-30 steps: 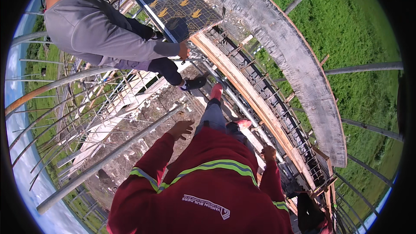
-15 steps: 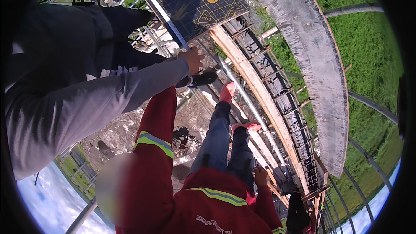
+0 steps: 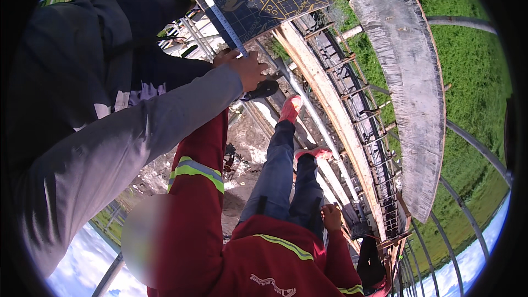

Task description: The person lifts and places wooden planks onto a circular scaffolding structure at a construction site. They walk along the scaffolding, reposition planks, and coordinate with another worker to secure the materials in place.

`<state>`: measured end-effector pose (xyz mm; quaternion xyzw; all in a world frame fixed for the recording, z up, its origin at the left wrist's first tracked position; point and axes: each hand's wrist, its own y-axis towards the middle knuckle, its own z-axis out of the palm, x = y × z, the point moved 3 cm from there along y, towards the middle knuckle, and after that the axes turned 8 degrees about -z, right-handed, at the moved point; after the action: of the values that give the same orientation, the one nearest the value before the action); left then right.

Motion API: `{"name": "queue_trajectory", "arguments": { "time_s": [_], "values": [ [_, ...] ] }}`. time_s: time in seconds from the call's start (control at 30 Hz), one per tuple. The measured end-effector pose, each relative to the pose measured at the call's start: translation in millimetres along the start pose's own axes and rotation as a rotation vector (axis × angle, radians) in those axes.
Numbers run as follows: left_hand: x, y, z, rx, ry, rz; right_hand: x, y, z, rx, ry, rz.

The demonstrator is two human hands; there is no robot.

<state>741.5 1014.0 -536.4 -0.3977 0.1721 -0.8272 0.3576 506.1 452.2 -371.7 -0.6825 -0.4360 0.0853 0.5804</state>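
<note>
My left arm, in a red sleeve (image 3: 201, 176) with a reflective band, reaches up and passes behind a co-worker's grey sleeve (image 3: 148, 124), so my left hand is hidden there. The co-worker's hand (image 3: 250, 70) is at the lower end of a white measuring tape (image 3: 217, 14), which lies along the edge of a black-faced plywood panel (image 3: 261, 3). Other fingers (image 3: 224, 56) show beside the tape's end; whose they are I cannot tell. My right hand (image 3: 331, 217) hangs beside my thigh with its fingers curled; what they hold, if anything, is hidden.
A long timber board (image 3: 324, 88) runs beside a rebar cage (image 3: 360, 113). At the right stands a weathered grey panel (image 3: 410, 88), with metal poles (image 3: 476, 140) over green growth beyond. Poles and planks lie around my red shoes (image 3: 291, 108).
The panel and tape have shifted right in view. The co-worker's hand has moved slightly right, and other fingers now show beside the tape's end. My right hand stays beside my thigh.
</note>
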Motion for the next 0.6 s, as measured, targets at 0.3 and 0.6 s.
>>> {"name": "queue_trajectory", "arguments": {
  "time_s": [0.3,0.6],
  "values": [
    [11,-15,30,-0.112,0.370,0.133,11,8,3,0.025,0.037,0.021],
    [13,-7,27,0.098,0.008,0.040,21,13,4,0.028,0.085,0.044]
  ]
}}
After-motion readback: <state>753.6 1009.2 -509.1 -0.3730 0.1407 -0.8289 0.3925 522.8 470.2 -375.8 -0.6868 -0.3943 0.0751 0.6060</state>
